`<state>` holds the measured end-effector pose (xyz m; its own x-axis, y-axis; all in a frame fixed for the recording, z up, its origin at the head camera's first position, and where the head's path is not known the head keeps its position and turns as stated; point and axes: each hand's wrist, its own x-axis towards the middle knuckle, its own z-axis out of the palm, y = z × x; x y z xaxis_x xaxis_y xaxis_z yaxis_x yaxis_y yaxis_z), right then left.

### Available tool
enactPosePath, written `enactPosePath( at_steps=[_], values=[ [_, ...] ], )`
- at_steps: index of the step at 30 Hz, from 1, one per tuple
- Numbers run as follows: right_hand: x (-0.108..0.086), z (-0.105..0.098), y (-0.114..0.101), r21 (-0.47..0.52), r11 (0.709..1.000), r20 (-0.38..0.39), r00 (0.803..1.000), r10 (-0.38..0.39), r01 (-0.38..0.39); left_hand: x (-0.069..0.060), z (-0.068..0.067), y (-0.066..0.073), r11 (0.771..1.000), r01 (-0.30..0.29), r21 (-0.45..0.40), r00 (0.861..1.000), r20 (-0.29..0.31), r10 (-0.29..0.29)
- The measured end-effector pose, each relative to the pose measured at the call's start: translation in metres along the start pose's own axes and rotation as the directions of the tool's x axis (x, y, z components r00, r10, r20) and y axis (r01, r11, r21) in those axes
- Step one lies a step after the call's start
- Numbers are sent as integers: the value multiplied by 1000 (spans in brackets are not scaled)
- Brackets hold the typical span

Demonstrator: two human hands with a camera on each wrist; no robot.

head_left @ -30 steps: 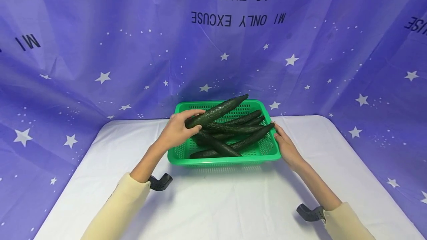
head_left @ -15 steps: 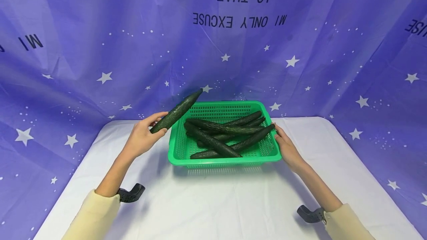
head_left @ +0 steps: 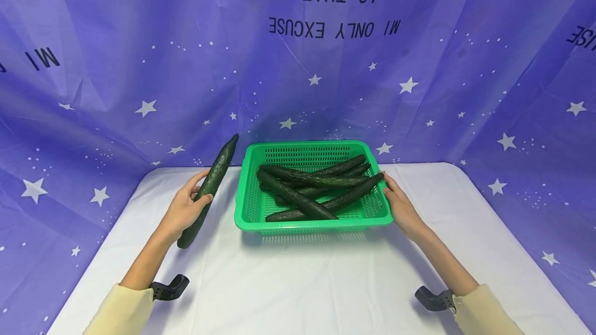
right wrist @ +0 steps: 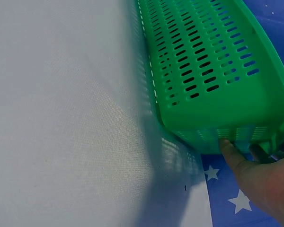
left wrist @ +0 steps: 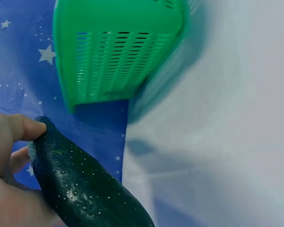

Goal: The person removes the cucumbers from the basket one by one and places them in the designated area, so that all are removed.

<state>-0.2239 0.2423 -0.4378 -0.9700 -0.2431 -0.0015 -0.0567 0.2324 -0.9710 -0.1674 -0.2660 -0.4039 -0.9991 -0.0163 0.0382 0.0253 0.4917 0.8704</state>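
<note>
Green plastic basket (head_left: 316,226) stands at the centre of the head view, several cucumbers (head_left: 298,197) inside; left of it, the left hand (head_left: 182,212) pinches one dark cucumber (head_left: 213,182) between thumb and fingers; the right hand (head_left: 402,211) grips the basket's right end; I would advise a steady basket and support near the cucumber's middle.

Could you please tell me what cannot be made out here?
Head view: lower cucumbers in the basket, partly hidden by upper ones.
Left wrist view: one end of the held cucumber, cut by the bottom edge.
Right wrist view: part of the right hand, cut by the right edge.
</note>
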Motion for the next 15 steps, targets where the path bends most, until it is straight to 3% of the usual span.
enactPosePath(
  at_steps=[8, 15],
  values=[
    [-1, 0, -1, -6, 1000, 1, 1000, 7, -7, -5, 13, -11, 989, 145, -42, 989, 26, -144],
    [0, -1, 1, 0, 1000, 2, 1000, 2, -2, -8, 22, -20, 971, 226, -70, 974, 42, -224]
  ],
)
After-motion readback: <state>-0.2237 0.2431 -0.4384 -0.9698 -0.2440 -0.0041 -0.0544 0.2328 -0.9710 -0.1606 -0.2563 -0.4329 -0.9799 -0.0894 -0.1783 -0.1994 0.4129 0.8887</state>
